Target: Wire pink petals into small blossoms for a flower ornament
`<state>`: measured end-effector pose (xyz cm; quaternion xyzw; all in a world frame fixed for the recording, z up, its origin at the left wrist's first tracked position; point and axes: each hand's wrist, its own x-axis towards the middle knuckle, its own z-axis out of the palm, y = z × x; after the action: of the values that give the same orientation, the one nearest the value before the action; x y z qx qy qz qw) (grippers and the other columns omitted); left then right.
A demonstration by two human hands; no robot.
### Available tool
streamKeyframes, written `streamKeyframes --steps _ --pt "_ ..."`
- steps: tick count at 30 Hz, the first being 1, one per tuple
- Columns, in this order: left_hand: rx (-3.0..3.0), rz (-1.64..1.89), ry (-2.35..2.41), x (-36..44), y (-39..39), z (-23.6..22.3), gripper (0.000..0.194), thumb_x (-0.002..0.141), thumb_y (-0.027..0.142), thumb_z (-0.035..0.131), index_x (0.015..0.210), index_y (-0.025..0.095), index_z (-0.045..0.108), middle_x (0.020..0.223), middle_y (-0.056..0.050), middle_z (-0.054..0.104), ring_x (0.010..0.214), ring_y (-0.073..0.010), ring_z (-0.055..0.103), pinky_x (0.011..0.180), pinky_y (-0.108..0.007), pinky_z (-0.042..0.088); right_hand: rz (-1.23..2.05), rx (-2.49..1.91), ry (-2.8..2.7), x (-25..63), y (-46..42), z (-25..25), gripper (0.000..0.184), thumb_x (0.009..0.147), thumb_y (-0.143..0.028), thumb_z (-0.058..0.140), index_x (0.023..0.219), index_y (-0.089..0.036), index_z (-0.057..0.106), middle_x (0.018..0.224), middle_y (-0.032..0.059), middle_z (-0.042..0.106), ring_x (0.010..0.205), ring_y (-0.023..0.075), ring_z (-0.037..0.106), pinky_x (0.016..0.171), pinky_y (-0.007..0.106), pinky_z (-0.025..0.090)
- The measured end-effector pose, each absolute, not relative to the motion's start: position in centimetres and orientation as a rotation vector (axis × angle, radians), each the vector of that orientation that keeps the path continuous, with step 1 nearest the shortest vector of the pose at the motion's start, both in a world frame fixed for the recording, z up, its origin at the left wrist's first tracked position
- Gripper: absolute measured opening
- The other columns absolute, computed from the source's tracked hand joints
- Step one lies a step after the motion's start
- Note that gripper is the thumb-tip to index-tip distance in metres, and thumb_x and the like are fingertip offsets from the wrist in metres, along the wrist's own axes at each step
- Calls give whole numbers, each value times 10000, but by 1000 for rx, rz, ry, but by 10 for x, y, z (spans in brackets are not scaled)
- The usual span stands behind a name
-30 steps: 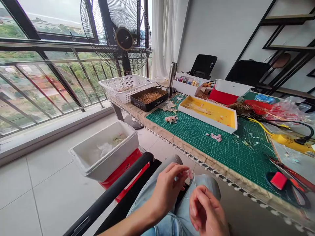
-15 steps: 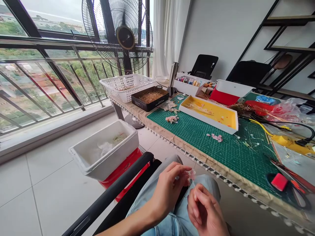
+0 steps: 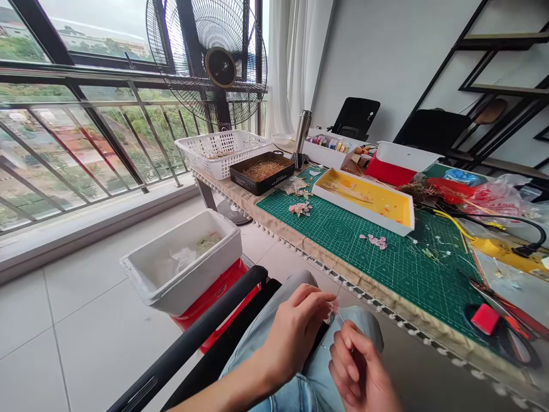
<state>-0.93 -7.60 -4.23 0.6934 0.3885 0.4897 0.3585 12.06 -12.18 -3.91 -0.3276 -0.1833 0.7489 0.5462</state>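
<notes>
The left hand [image 3: 294, 332] pinches a small pale-pink petal-like piece [image 3: 333, 305] and the right hand [image 3: 358, 366] narrowly grips a thin pale wire [image 3: 341, 316], both held together above the light-blue denim lap [image 3: 364, 323], just near of the green cutting mat [image 3: 364, 269], apparently for fine fingertip control, though the fingers hide how piece and wire meet.

Before you, the cloth-fringed bench [image 3: 240, 197] carries a green cutting mat [image 3: 386, 274], white basket [image 3: 221, 151], black tray of golden straw [image 3: 262, 171], yellow-lined white tray [image 3: 364, 200], and pink petal pieces [image 3: 376, 241].
</notes>
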Motion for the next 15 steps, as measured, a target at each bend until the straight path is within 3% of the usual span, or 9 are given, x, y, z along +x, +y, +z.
streamKeyframes --steps 7,15 --pt "1636 1216 962 -9 -75 -43 230 954 161 459 1083 193 646 979 -50 626 710 -83 631 648 -188 536 1828 -700 -391 122 -121 -41 329 823 -344 711 583 -194 541 447 -106 365 353 30 125 308 129 256" --pt "2055 1328 1049 -13 -75 -40 234 959 159 458 1100 161 645 947 -85 658 762 -118 644 668 -201 536 1789 -662 -337 120 -119 -37 315 790 -333 734 566 -204 554 429 -107 387 331 25 87 279 140 207"
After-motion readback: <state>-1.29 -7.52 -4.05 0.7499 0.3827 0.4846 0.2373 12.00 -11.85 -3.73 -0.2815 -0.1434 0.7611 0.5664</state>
